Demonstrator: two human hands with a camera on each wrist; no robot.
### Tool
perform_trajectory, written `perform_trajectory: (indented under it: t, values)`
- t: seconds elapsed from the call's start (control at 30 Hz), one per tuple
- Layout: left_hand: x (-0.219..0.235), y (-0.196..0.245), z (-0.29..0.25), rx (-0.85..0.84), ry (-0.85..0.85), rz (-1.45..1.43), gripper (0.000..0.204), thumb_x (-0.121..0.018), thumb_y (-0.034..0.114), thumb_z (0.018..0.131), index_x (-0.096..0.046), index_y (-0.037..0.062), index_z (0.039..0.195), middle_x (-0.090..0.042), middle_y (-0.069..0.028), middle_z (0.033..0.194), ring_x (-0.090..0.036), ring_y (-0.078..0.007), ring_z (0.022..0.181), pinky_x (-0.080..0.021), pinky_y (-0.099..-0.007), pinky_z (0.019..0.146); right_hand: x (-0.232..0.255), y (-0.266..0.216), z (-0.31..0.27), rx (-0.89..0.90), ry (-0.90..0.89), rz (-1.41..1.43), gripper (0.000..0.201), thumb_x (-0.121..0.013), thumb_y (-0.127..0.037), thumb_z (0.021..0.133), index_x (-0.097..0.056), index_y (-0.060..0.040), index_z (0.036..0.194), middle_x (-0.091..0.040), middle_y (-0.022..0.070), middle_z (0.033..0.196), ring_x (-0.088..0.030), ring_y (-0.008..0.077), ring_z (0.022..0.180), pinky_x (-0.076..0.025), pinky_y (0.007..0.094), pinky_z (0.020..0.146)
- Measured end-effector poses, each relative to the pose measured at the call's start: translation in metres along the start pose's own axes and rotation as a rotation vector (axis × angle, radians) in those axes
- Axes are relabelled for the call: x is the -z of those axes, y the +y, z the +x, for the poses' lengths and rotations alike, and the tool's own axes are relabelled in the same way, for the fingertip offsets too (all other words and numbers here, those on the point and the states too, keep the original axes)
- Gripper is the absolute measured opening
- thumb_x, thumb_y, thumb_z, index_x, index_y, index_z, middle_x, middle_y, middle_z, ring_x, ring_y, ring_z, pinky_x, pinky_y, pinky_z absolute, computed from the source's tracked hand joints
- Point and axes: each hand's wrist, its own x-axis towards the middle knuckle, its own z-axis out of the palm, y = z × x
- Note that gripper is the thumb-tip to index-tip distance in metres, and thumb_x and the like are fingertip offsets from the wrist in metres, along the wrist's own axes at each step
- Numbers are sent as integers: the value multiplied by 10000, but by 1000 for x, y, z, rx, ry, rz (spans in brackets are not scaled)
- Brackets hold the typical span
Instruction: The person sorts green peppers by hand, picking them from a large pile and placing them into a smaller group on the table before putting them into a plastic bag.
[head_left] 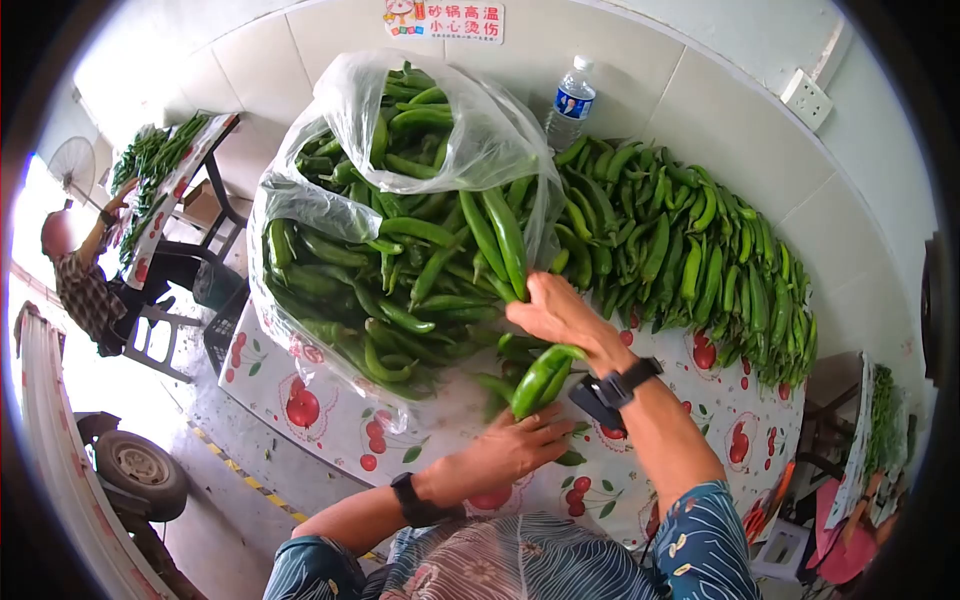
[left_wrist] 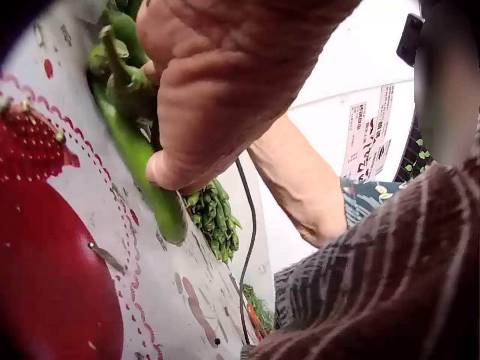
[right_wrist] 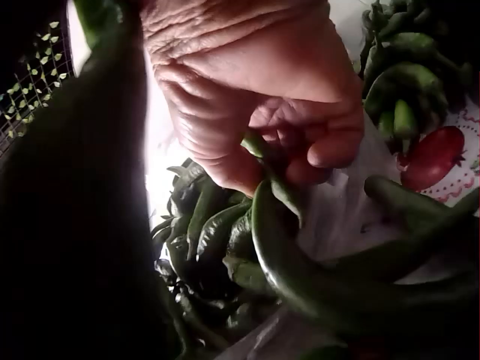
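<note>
My right hand [head_left: 570,318] pinches long green peppers [head_left: 505,235] by the stem end, over the front right of an open clear plastic bag [head_left: 340,215] heaped with peppers. The right wrist view has the fingers of that hand [right_wrist: 262,90] curled at a thin stem [right_wrist: 277,180]. Lower down, above the tablecloth, my left hand [head_left: 510,452] is at another bunch of green peppers [head_left: 545,380]. In the left wrist view the thumb and fingers of this hand [left_wrist: 217,97] grip peppers [left_wrist: 135,154]; the fingers are partly hidden.
A long row of stacked peppers [head_left: 690,240] lies along the table's right side, by the wall. A water bottle [head_left: 572,105] stands behind the bag. At the left another person [head_left: 90,270] sits by a table of greens; a wheel [head_left: 140,470] is on the floor side.
</note>
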Motion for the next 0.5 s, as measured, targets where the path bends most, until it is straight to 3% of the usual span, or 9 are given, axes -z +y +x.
perform_trajectory:
  t: [0.13,0.23,0.37,0.4,0.5]
  values:
    - [2,3,-14,22,-28,-26,337,-568,133,799,-599,131,1135,-472,-52,1387,-379,-246,1353,-374,-487,1040,0,26,-32,113,4,-137,286,-602,-194,748,-569,28,926,-595,270,762,-571,460,703,-450,481,626]
    - [11,12,-13,24,-66,-38,331,-569,139,806,-600,136,1136,-473,-57,1385,-391,-248,1343,-375,-514,1029,14,25,-55,112,-215,-229,292,-639,-229,767,-567,17,906,-593,252,741,-582,436,690,-450,476,629]
    - [23,18,-6,45,-129,-33,340,-582,135,804,-602,143,1144,-489,-38,1355,-418,-246,1320,-363,-564,1017,27,31,-75,121,-332,-347,243,-691,-138,749,-561,0,901,-590,225,756,-585,418,736,-449,462,648]
    - [29,20,-5,68,-162,-23,344,-585,133,801,-603,144,1145,-498,-29,1338,-423,-244,1315,-344,-578,1027,31,34,-77,220,-357,-323,247,-668,-54,742,-573,-21,968,-614,200,820,-601,394,762,-467,447,668]
    - [41,17,-3,99,-212,16,349,-597,135,794,-604,147,1143,-523,-5,1292,-432,-236,1308,-287,-623,1052,55,29,-76,131,-309,-303,296,-631,-40,755,-584,-46,1047,-638,178,891,-621,362,789,-489,432,695]
